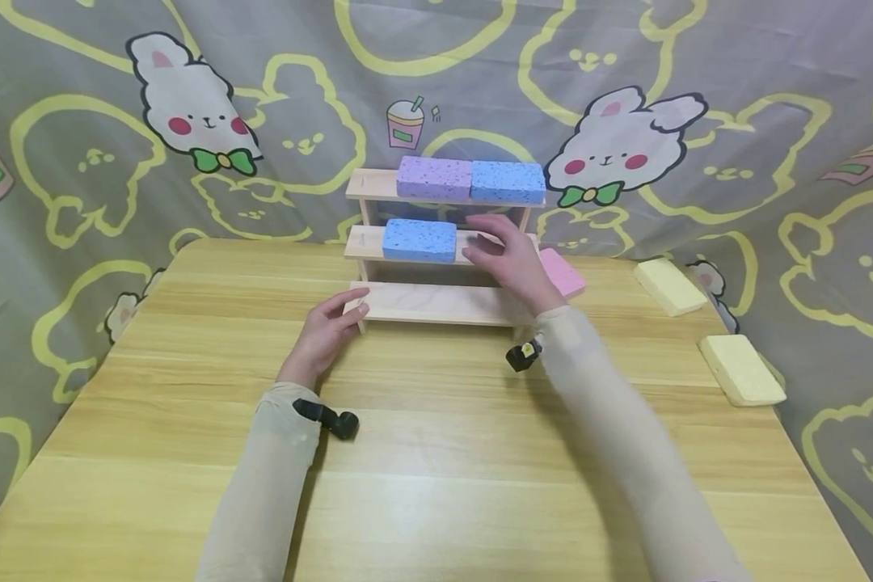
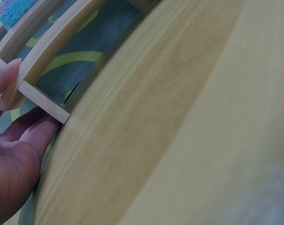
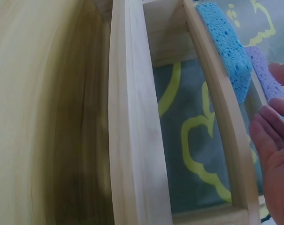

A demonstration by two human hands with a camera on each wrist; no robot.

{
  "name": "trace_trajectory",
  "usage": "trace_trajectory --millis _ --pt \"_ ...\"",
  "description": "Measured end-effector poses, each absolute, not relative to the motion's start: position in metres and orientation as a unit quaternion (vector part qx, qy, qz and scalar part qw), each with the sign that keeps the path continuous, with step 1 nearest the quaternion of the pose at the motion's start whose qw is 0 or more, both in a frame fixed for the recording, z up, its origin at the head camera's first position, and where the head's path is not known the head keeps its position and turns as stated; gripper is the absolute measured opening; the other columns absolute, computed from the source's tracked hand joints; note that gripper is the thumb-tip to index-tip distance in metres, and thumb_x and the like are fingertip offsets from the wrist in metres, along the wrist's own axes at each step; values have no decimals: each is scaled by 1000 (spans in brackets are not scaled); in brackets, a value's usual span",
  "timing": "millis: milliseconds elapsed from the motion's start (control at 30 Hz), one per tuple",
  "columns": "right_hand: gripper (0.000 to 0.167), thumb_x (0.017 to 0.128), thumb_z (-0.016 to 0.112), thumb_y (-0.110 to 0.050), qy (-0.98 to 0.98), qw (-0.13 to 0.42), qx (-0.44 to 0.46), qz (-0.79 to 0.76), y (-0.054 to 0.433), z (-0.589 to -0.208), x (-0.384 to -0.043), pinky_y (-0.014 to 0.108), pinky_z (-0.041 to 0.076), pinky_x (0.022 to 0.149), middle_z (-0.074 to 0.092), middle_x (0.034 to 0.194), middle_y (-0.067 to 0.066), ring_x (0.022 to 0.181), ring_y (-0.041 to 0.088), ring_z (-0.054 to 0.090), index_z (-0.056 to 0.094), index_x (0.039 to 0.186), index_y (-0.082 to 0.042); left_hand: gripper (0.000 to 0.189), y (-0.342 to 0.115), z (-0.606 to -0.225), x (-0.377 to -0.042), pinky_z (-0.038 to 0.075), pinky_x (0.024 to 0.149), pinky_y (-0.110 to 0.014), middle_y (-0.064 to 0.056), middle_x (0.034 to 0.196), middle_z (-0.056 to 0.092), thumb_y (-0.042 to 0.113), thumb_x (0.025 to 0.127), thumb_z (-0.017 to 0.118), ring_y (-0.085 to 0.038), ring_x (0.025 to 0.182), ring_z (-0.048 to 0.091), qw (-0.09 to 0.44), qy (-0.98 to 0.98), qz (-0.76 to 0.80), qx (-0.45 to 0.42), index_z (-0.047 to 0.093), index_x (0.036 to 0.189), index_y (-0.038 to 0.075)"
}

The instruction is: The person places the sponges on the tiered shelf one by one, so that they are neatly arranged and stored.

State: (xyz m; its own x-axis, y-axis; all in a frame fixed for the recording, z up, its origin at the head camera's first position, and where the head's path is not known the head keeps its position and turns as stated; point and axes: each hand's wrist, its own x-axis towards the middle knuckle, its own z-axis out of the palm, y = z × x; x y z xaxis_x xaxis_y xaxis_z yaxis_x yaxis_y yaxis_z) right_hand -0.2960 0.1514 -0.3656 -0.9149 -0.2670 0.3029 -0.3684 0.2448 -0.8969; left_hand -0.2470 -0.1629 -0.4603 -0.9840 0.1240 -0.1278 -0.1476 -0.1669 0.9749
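Note:
A three-tier wooden stepped rack [image 1: 436, 303] stands on the table. My left hand [image 1: 326, 331] grips the left end of its lowest step; in the left wrist view the thumb [image 2: 8, 77] lies against the board and the other fingers reach behind the leg. On the middle step sits a blue speckled sponge [image 1: 419, 240]. Just right of that sponge is my right hand [image 1: 508, 257], thumb and fingers spread, with nothing between them. The top step bears a purple sponge [image 1: 433, 178] and another blue sponge [image 1: 508, 182], side by side.
A pink sponge [image 1: 563, 273] lies on the table behind the right forearm, partly hidden. Two pale yellow sponges [image 1: 669, 286] are near the table's right edge. A patterned grey curtain [image 1: 298, 97] hangs close behind the rack and along both sides.

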Motion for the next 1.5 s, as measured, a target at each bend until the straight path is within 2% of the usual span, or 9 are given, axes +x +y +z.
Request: trace_trajectory --millis 400,533,733,1000,1500 --pt "44 92 70 -9 -813 60 174 552 182 -360 -276 26 41 104 51 133 11 127 23 47 56 132 2 45 -163 -460 -247 41 106 -38 -3 159 25 10 97 64 -22 132 40 92 645 759 -11 52 138 -3" --pt "44 93 69 -12 -828 64 158 534 195 -357 -267 31 40 107 51 133 11 127 23 47 55 134 0 45 -163 -459 -247 40 106 -37 -3 159 25 9 97 64 -21 134 38 92 641 762 -10 51 138 -3" --pt "42 94 63 -4 -842 78 146 513 208 -339 -243 45 37 109 50 132 24 127 36 47 52 132 9 45 -162 -459 -248 41 105 -37 -3 160 23 9 97 64 -21 132 40 95 639 763 -10 52 138 -2" --pt "39 97 62 -12 -853 121 109 496 245 -363 -251 43 41 106 53 134 15 125 30 49 55 133 1 44 -163 -459 -247 39 107 -37 -5 158 26 6 97 62 -22 133 39 92 633 769 -8 50 139 -5" --pt "61 92 68 -11 -899 108 57 421 288 -394 -247 54 32 110 38 141 28 131 43 36 39 141 10 38 -163 -458 -247 42 105 -33 -5 159 26 7 96 64 -20 135 37 92 639 764 -14 59 134 3"
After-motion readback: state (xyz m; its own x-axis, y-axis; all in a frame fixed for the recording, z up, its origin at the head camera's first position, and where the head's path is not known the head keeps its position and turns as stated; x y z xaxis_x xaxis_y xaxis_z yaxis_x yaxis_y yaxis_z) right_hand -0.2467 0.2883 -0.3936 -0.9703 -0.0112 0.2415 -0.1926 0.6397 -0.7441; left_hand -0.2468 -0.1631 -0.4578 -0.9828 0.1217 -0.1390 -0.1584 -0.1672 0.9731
